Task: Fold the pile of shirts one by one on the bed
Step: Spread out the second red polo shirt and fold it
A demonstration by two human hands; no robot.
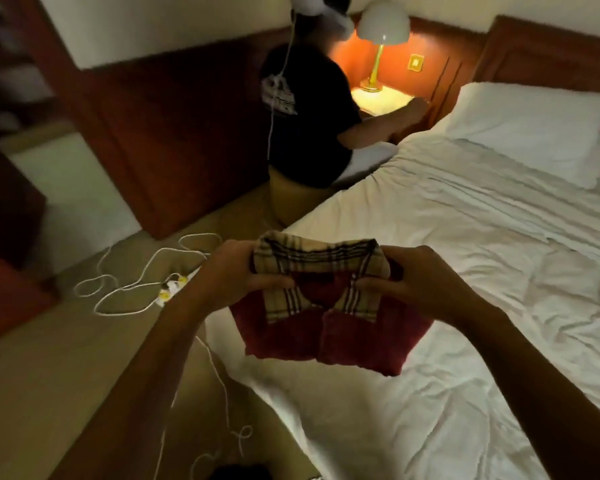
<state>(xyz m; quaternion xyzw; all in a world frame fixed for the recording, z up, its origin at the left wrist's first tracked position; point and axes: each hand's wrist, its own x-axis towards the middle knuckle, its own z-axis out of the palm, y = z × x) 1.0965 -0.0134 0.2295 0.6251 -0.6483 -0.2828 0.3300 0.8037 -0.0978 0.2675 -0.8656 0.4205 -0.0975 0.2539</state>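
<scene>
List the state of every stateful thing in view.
Red shirt with plaid collar: folded, held up by the collar.
Left hand: grips the collar.
Right hand: grips the collar.
Bedside lamp: lit.
Bed sheet: rumpled.
Pillow: flat at the bed's head.
White cable: loose loops on the floor.

- The left hand point(238, 271) and right hand point(407, 278) grip a folded dark red shirt point(329, 336) by its plaid collar point(317, 261), above the white bed point(465, 271).
- White cables point(132, 282) lie on the floor.
- Another person point(309, 116) sits by a lit lamp point(383, 26).
</scene>
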